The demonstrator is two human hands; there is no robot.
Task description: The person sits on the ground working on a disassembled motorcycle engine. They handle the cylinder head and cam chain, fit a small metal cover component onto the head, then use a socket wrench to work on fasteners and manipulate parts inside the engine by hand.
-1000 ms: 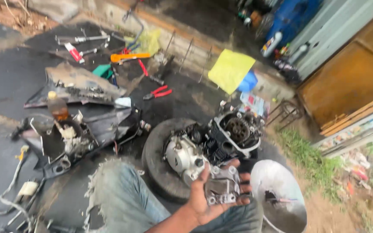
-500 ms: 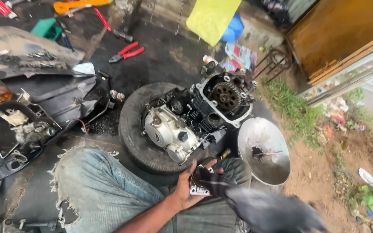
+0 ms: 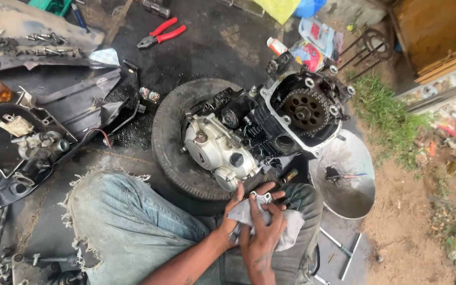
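I sit on the ground with my jeans-clad knee (image 3: 127,221) in front of me. My left hand (image 3: 231,214) grips a small grey metal engine part (image 3: 263,197) from the left side. A pale grey rag (image 3: 293,233) is wrapped around that part. My right hand (image 3: 262,237) lies over the rag with its fingers pressed on the part. Just beyond my hands a motorcycle engine (image 3: 249,132) rests on a black tyre (image 3: 165,142). Its open top shows a sprocket with a chain (image 3: 304,110).
A shallow metal bowl (image 3: 355,196) lies right of the engine. Black body panels (image 3: 64,100) with loose parts fill the left. Red-handled pliers (image 3: 162,32) lie at the far top. Metal rods (image 3: 344,248) sit by my right leg. Grass and dirt (image 3: 391,116) border the right.
The view has dropped lower and nearer to the engine. My right hand has come in with the rag and now covers the part that my left hand was holding alone.
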